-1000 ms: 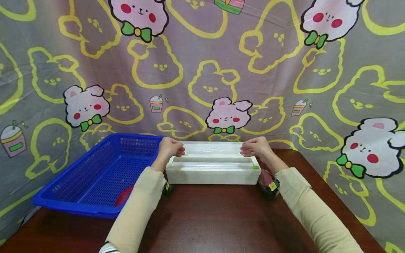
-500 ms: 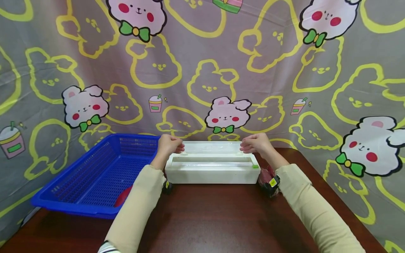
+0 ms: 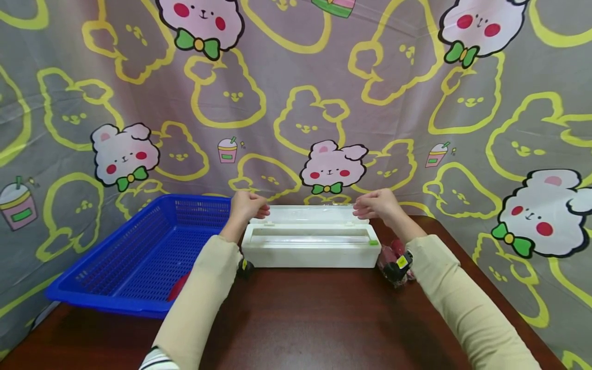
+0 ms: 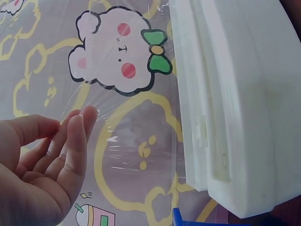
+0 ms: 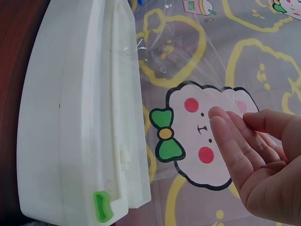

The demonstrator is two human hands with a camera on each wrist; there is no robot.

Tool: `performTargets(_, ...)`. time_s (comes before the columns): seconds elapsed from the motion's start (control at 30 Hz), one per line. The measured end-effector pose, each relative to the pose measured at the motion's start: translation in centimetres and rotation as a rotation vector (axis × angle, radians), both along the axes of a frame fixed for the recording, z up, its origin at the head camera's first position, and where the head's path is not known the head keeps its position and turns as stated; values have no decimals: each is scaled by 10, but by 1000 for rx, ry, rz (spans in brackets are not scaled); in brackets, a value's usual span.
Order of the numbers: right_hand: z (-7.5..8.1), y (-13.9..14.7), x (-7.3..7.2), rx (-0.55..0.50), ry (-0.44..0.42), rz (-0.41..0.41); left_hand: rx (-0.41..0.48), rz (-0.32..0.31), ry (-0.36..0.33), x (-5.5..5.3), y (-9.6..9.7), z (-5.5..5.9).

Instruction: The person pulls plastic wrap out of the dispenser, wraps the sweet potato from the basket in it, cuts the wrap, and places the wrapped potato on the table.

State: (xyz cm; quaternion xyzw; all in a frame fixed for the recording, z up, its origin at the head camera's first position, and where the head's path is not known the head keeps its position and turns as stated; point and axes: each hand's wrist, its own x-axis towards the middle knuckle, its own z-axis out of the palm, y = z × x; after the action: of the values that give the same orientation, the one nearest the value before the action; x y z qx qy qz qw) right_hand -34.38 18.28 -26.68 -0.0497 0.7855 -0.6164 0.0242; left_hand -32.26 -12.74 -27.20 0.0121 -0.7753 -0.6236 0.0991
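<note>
A white cling film dispenser (image 3: 310, 258) stands on the table with its lid (image 3: 314, 213) raised at the back. A roll (image 3: 310, 240) lies inside, and a green tab (image 3: 372, 242) sits at its right end. Clear cling film (image 4: 117, 146) stretches from the dispenser towards both hands. My left hand (image 3: 247, 206) pinches one corner between thumb and fingers, above the dispenser's left end. Over the right end, my right hand (image 3: 380, 206) pinches the other corner. Both wrist views show the thin sheet creased and pulled taut near the fingertips.
To the left is a blue plastic basket (image 3: 115, 303) with a red object (image 3: 178, 288) partly hidden by the left sleeve. Something red in clear wrap (image 3: 393, 252) lies right of the dispenser, behind the right wrist camera. A patterned curtain (image 3: 296, 67) hangs behind the table.
Both hands have risen slightly and moved a little away from the dispenser, still pinching the film. The dispenser and basket have stayed in place.
</note>
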Motion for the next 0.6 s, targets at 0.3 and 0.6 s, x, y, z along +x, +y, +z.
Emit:
performTargets(0.3, 8, 4, 1, -61, -28, 7, -22, -17, -7, -2, -4, 7)
performTargets(0.6, 13, 16, 1, -102, -45, 63, 21, -45, -24, -2, -11, 12)
